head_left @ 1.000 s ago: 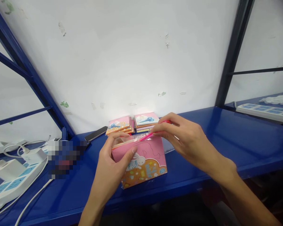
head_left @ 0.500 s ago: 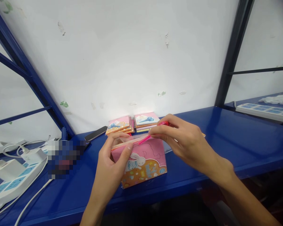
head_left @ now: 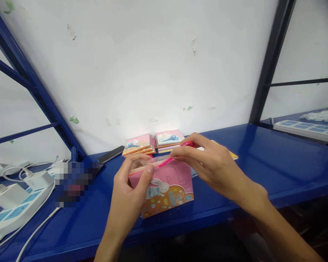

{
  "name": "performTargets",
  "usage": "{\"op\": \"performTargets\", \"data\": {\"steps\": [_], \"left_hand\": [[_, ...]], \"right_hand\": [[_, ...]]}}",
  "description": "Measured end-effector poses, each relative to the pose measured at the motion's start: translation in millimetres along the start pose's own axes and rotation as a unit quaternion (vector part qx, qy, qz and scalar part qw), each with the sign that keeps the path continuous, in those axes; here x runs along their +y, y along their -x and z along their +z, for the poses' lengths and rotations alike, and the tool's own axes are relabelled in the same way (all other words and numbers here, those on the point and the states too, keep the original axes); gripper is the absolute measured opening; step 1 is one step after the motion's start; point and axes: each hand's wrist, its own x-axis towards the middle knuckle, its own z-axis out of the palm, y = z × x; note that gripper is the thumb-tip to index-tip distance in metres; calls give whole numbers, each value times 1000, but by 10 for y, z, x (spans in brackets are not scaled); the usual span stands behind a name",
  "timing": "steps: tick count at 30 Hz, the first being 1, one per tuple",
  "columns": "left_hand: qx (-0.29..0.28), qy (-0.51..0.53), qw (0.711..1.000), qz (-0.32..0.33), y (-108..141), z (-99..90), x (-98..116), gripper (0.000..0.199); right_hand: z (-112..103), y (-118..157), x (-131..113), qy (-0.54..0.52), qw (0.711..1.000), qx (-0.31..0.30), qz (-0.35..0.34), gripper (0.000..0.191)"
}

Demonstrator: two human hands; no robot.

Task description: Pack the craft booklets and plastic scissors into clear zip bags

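Observation:
Centred in the head view, a pink and orange craft-paper pack (head_left: pixel 168 193) with a white rabbit on it stands tilted over the blue shelf. My left hand (head_left: pixel 133 185) grips its upper left edge, thumb on the front and fingers behind. A clear plastic sleeve (head_left: pixel 161 158) shows along the pack's top. My right hand (head_left: pixel 207 156) pinches a pair of pink scissors (head_left: pixel 166 161), its narrow end at the top edge of the pack and sleeve. Part of the scissors is hidden behind my fingers.
Behind stand two stacks of similar packs, left (head_left: pixel 138 145) and right (head_left: pixel 169 138). A dark phone (head_left: pixel 111 154) lies left of them. A white power strip (head_left: pixel 24 209) with chargers and cables is at far left. Yellow-edged paper (head_left: pixel 233 155) shows behind my right hand.
My right hand has shifted slightly left with the scissors, along the pack's top edge. The yellow-edged paper behind it shows more. My left hand and the pack stay almost still.

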Motion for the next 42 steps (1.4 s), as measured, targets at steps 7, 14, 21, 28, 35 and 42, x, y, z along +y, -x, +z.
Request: {"op": "performTargets", "data": {"steps": [7, 14, 21, 28, 35, 42], "left_hand": [[-4, -1, 1000, 6, 6, -5, 4, 24], [-12, 3, 1000, 15, 9, -1, 24, 24], [-14, -3, 1000, 14, 12, -7, 28, 24], [-19, 0, 1000, 20, 12, -20, 0, 22], [-12, 0, 1000, 16, -4, -8, 0, 24], [-23, 15, 1000, 11, 10, -14, 30, 24]], "right_hand": [[-13, 21, -15, 9, 999, -50, -8, 27], [-4, 11, -35, -53, 996, -58, -37, 28], [33, -4, -10, -82, 996, -3, -18, 32], [47, -33, -70, -88, 994, -46, -34, 29], [52, -21, -80, -83, 995, -51, -19, 33], [83, -13, -109, -37, 998, -44, -5, 25]]}}
